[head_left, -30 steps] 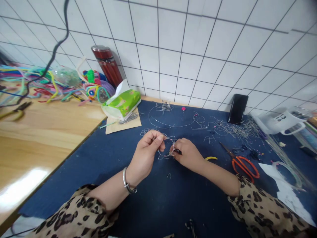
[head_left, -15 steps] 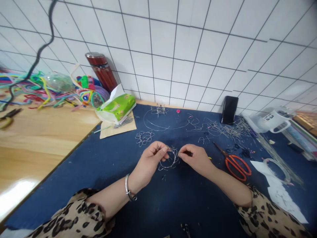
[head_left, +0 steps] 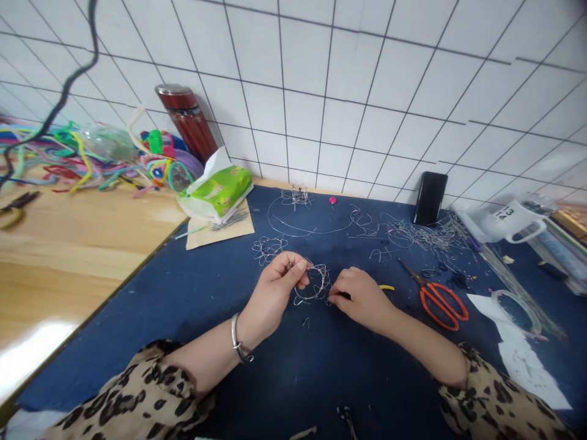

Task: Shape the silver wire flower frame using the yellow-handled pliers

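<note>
My left hand (head_left: 274, 290) pinches the upper left side of a ring of thin silver wire (head_left: 324, 282) with looped wire petals and small pinkish beads. To the ring's right, my right hand (head_left: 364, 298) is closed, thumb and fingertips together near its edge. Whatever sits in that pinch is too small to make out. Beyond my left hand a second wire flower (head_left: 269, 249) lies flat on the dark blue mat (head_left: 220, 278). A short bent wire piece (head_left: 306, 322) rests below the ring.
Orange-handled scissors (head_left: 443, 304) and a heap of cut wires (head_left: 426, 235) lie right. Against the wall lean a black phone (head_left: 430, 197) and a red thermos (head_left: 190, 125). A green tissue pack (head_left: 224, 192) stands left, a white mug (head_left: 518, 220) right. Pliers (head_left: 18, 205) lie far left.
My right hand has shifted slightly down along the ring's right side. The left hand keeps its pinch, the ring turned a little. The camera view has tilted slightly.
</note>
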`<state>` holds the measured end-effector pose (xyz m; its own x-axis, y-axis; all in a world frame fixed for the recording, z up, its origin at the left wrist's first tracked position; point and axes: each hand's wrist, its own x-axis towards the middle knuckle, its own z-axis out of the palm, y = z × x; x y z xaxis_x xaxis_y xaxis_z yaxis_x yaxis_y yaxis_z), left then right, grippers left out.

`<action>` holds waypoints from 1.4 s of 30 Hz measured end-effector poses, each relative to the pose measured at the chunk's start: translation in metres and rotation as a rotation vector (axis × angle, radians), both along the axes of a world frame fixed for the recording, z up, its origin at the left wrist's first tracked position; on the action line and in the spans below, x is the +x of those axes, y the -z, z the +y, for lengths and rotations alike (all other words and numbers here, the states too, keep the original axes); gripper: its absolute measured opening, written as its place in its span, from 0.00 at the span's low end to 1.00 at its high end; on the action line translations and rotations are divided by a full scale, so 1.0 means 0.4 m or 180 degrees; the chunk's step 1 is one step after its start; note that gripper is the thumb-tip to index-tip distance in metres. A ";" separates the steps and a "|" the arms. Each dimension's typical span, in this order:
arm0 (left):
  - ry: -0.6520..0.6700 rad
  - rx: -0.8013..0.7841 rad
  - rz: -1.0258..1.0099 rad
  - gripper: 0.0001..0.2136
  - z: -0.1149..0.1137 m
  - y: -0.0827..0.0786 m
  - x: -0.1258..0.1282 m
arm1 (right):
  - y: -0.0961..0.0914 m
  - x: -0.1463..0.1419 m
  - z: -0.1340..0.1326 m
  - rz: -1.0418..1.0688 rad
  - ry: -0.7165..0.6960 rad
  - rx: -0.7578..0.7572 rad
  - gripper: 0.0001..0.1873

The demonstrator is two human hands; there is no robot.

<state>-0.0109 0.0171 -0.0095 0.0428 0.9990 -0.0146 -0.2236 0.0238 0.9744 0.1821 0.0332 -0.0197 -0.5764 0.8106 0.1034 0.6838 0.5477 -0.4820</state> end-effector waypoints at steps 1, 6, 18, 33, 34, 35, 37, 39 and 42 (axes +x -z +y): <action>0.0007 -0.0008 -0.0013 0.05 0.000 0.000 0.001 | -0.002 0.000 0.000 0.0017 -0.0009 -0.0019 0.04; 0.0008 -0.0035 -0.0090 0.04 0.000 -0.002 0.002 | -0.013 0.007 -0.003 0.0055 -0.0035 -0.0066 0.05; 0.0035 -0.0078 -0.0102 0.04 -0.003 0.003 0.006 | 0.012 0.002 -0.025 -0.0659 -0.0193 0.1302 0.10; 0.0017 -0.0008 -0.0129 0.05 -0.007 0.000 0.007 | 0.026 0.025 -0.041 -0.0672 -0.0986 0.2045 0.11; 0.0001 -0.0015 -0.0133 0.05 -0.007 0.000 0.007 | 0.026 0.025 -0.042 -0.0664 -0.0937 0.2044 0.10; -0.0010 -0.0022 -0.0137 0.05 -0.008 0.000 0.007 | 0.025 0.025 -0.043 -0.0666 -0.0875 0.2030 0.10; -0.0002 -0.0034 -0.0145 0.05 -0.008 0.001 0.007 | 0.020 0.021 -0.044 -0.0619 -0.0676 0.1928 0.09; 0.0028 -0.0038 -0.0144 0.05 -0.008 0.001 0.007 | 0.009 0.014 -0.041 -0.0368 -0.0353 0.1699 0.08; 0.0047 -0.0029 -0.0114 0.05 -0.009 0.004 0.007 | -0.018 0.006 -0.038 0.0359 0.0239 0.1129 0.07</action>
